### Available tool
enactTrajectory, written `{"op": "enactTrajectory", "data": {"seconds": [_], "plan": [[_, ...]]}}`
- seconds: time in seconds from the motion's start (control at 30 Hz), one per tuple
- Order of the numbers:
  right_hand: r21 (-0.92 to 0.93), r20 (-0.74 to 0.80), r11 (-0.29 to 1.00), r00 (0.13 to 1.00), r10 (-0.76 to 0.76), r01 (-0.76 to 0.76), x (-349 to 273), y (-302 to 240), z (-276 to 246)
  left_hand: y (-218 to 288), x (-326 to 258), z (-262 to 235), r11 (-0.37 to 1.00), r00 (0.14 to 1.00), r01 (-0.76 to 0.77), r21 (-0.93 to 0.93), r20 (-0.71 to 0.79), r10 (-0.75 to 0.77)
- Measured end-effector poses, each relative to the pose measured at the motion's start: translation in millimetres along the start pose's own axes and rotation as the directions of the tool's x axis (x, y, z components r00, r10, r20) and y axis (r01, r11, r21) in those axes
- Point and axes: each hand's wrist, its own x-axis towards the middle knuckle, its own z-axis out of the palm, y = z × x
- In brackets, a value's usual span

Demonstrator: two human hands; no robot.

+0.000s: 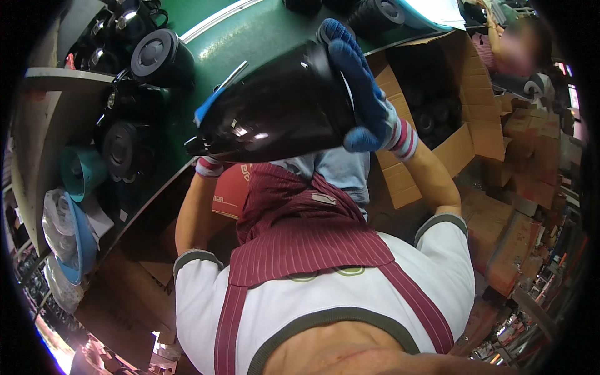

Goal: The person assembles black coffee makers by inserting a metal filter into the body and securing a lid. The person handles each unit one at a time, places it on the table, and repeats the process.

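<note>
A large glossy black jug (275, 106) is held up on its side before my chest, over the front edge of the green table. My right hand (362, 94), in a blue-palmed work glove with a striped cuff, presses round its right end, thumb below and fingers above. At the other end my left hand (210, 109) supports the jug from behind; only some blue glove and its cuff show, the rest being hidden. A thin metal piece (231, 76) sticks up past the jug's upper left side; what it belongs to I cannot tell.
On the green table (231, 40), several similar black vessels (164, 57) stand to the left. Right of me is an open carton (481, 94) with dark items inside. A teal bowl (83, 173) and blue basin (80, 244) lie left. A person (509, 47) is at the far right.
</note>
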Motion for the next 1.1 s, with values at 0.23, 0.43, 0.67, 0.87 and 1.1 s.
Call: {"op": "enactTrajectory", "data": {"seconds": [0.23, 0.43, 0.67, 0.87, 1.1], "plan": [[-0.021, -0.186, 0.996, 0.979, -0.087, 0.084, -10.0, -0.8, 5.5, -17.9, -12.5, 9.0, 0.990, 0.993, 0.115, -0.082, 0.035, -0.112], [0.510, -0.439, 0.834, 0.770, 0.462, -0.210, -29.7, -19.7, 32.0, 56.9, 14.6, 7.8, 0.983, 0.996, -0.071, 0.172, 0.062, 0.061], [0.150, -0.345, 0.984, 0.927, 0.145, -0.098, -62.4, -20.7, 25.3, 23.1, 23.3, 15.4, 1.000, 1.000, -0.004, 0.004, 0.002, 0.004], [-0.238, -0.239, 0.970, 0.965, -0.113, 0.054, -71.7, -35.8, -6.9, 22.2, 5.6, 41.2, 0.994, 0.991, 0.111, -0.008, 0.073, -0.110], [0.334, -0.433, 0.891, 0.790, 0.434, -0.307, -104.6, -43.3, 4.2, 63.3, 7.9, 74.4, 0.996, 0.994, 0.093, -0.015, 0.067, -0.092]]}}
